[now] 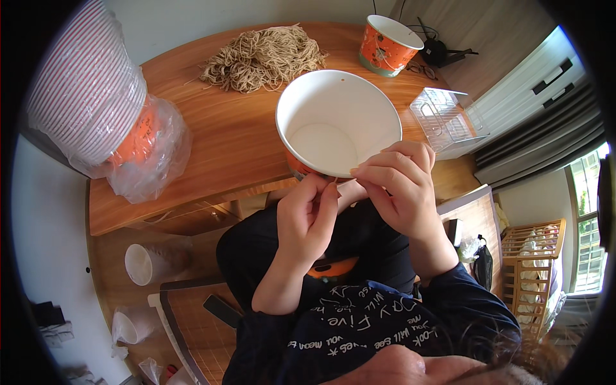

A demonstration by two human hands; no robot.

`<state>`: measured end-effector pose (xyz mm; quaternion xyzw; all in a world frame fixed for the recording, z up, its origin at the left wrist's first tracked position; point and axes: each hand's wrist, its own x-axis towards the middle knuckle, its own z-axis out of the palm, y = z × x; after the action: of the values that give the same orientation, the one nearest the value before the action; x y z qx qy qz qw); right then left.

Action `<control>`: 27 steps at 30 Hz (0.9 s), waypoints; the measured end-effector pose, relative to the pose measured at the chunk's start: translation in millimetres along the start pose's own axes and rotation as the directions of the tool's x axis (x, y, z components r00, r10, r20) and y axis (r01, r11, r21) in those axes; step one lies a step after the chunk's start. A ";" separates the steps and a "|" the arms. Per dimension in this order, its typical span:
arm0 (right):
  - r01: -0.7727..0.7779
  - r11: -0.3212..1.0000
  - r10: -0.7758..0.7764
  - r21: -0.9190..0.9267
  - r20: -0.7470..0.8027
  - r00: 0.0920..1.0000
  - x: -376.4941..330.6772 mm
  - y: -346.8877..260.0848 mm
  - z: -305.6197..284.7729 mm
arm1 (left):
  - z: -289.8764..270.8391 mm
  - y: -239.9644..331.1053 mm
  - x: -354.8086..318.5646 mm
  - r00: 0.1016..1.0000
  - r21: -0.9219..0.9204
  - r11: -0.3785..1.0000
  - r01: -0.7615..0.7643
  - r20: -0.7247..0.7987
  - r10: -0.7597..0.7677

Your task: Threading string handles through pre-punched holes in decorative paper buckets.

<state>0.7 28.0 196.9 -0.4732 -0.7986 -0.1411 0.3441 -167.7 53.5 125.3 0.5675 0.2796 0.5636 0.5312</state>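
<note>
A large paper bucket (314,144), white inside and orange outside, stands at the near edge of the table with its mouth tipped toward me. A small hole shows near its far rim. My left hand (307,215) is just below the near rim, thumb and forefinger pinched together; what lies between them is too small to make out. My right hand (401,186) grips the near right rim with its fingertips, the thumb hidden in part behind the fingers. Both hands almost meet at the rim.
A heap of tan string (266,58) lies at the back of the wooden table (218,141). Another orange bucket (388,48) and a clear plastic rack (446,115) are at the right. Bagged stacked buckets (96,96) stand left. A phone (222,312) lies beside me.
</note>
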 end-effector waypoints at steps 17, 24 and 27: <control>0.040 0.997 -0.044 0.070 0.059 0.997 35.6 21.6 -17.3 | 10.1 -13.7 1.3 0.993 0.052 0.997 -0.055 -0.103 0.060; 0.042 0.940 -0.157 0.338 0.323 0.933 72.6 33.2 -16.1 | 6.5 -7.4 2.5 0.992 0.065 0.997 -0.030 -0.118 0.037; -0.016 0.874 -0.239 0.486 0.458 0.856 83.6 39.7 -12.9 | 10.2 -1.9 4.4 0.996 0.069 0.997 -0.023 -0.090 0.029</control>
<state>13.7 96.3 259.4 -0.3463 -0.8969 0.1661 0.2191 -156.7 55.1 127.1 0.5624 0.3149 0.5860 0.4911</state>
